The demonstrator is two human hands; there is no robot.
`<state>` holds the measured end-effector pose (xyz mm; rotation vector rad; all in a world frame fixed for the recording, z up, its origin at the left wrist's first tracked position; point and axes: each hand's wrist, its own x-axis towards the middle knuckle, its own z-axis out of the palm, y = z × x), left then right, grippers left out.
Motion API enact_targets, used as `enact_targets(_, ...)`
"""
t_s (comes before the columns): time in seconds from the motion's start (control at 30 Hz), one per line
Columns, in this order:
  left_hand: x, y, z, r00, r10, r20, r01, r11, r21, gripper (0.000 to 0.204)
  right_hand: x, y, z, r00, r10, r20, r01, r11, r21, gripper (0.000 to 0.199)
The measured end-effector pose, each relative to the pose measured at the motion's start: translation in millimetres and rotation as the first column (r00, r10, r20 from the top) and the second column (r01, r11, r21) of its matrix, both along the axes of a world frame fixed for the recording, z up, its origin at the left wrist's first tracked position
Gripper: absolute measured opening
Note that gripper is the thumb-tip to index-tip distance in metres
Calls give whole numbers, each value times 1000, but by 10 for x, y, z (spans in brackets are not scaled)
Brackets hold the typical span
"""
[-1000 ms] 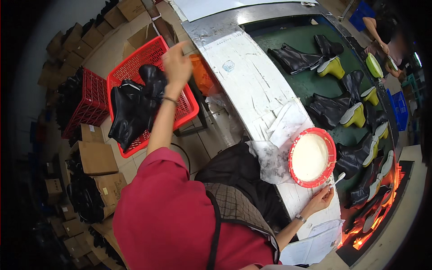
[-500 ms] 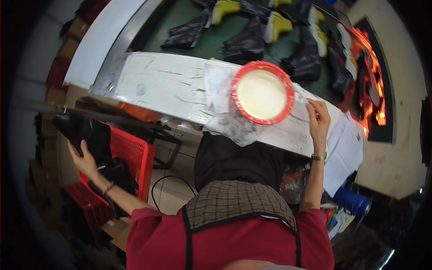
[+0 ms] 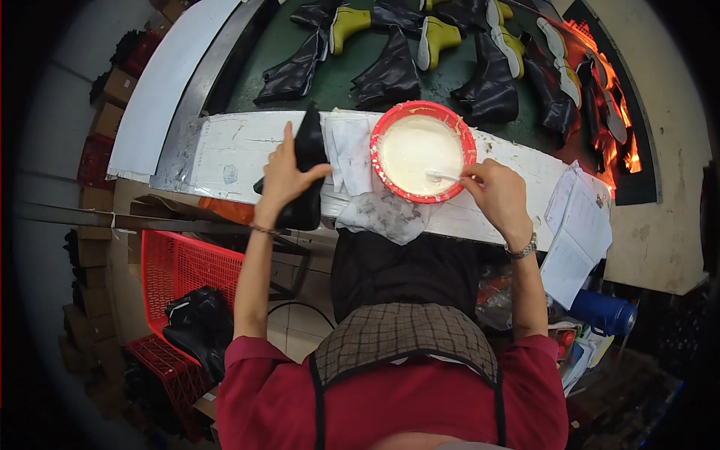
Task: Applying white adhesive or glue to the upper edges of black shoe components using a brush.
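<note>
On the near white board lies a black boot, dark and smooth. My left hand rests over it with the fingers stretched out and the thumb spread across the boot. To the right of the boot stands a round red tub holding a thick cream-coloured liquid. My right hand is at the tub's right rim, thumb and fingers closed on a thin pale brush, its tip in the liquid. The tip is too small to make out clearly.
White cloths and a stained cloth lie by the tub. Beyond the board, a green surface carries several black boots and yellow-and-white shoe parts. An orange glow shows at right. A red basket stands left; papers hang right.
My left hand has brought the boot from above the red basket onto the white board. My right hand has moved left to the tub and taken hold of the brush.
</note>
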<state>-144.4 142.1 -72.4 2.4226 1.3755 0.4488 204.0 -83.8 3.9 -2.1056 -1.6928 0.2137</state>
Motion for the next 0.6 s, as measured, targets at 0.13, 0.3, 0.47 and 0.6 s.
enact_targets(0.13,254,-74,-41,1000,5,-26,0,981,193,118,61,-67,-24,993,-83,-82,82,997,-11,17)
enact_targets(0.3,145,77,150,931,64,359,-89,995,53,66,61,-118,-76,933,-113,-342,196,955,221,18)
enact_targets(0.47,134,-54,740,873,100,476,120,904,-411,30,159,-178,-136,948,-169,-271,220,960,171,18)
enact_targets(0.6,390,-310,1198,951,70,303,228,503,-834,36,93,12,16,920,95,-379,67,918,392,21)
